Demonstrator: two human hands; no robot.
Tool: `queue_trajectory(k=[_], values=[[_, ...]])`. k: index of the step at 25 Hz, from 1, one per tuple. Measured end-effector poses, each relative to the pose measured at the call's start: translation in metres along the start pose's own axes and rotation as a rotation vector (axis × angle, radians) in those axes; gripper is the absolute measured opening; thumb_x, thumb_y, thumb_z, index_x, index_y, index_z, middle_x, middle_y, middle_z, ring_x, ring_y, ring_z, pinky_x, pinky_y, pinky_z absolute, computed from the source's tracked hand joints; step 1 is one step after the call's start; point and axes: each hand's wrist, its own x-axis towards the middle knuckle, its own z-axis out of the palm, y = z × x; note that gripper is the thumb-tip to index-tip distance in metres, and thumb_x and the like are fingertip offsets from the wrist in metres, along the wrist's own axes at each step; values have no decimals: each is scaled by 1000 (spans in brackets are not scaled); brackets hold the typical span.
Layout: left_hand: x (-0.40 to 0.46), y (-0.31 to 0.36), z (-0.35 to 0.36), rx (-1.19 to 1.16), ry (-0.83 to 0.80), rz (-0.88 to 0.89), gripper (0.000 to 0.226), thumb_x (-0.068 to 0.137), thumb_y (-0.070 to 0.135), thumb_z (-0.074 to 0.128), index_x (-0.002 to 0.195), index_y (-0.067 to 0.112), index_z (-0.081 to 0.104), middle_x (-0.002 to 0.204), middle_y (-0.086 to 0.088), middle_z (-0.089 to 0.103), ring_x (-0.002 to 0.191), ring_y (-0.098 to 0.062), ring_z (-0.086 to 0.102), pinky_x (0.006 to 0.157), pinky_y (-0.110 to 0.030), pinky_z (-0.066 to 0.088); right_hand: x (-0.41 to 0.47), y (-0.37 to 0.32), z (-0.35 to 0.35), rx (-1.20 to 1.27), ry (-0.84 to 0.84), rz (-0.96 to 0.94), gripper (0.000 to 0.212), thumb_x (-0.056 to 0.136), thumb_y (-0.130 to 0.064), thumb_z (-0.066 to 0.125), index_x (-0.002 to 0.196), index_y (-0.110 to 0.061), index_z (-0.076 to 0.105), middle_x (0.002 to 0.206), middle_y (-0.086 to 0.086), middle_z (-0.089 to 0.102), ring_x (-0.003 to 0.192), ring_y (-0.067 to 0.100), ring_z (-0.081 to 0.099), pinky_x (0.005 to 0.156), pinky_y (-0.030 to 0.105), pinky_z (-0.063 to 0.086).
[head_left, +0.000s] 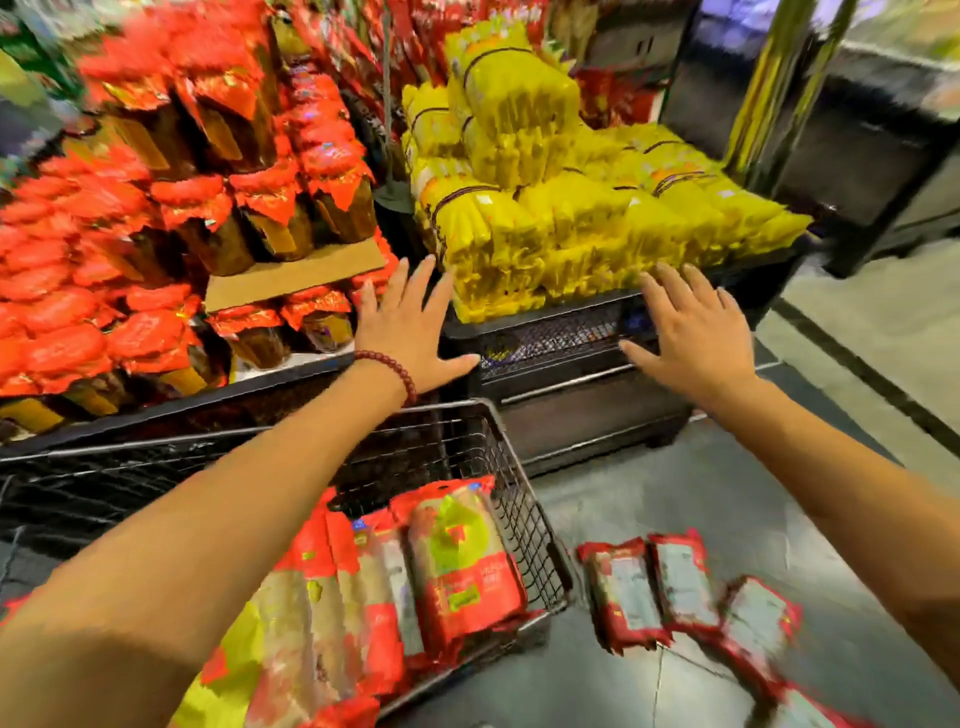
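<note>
Yellow packets (571, 228) lie piled on a black mesh display stand (550, 340). The left hand (410, 327) and the right hand (691, 332) are empty, fingers spread wide, near the pile's front edge; whether they touch it I cannot tell.

- Your yellow packets (571, 223) lie at twelve o'clock, tied in bundles with dark bands.
- They're stacked in tiers on the black mesh stand (550, 338).

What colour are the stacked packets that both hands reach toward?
Bright yellow packets, bundled with dark bands; seen best in the head view.
</note>
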Motion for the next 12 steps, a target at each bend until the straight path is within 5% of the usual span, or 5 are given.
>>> queue_trajectory(k=[6,12], values=[[12,156,-21,4,26,295,106,73,78,48,153,27,1,163,-2,4,150,-28,4,115,-58,9,-132,130,-38,-21,-25,257,77,85,-53,60,144,-5,46,152,18,44,137,39,44,103,55,45],[-49,379,-24,-71,-20,652,104,76,73,51,154,24,4,163,-2,6,149,-27,6,115,-60,10,-358,257,-76,-87,-137,629,80,87,-61,54,147,-9,39,153,14,41,138,34,41,104,46,44]])
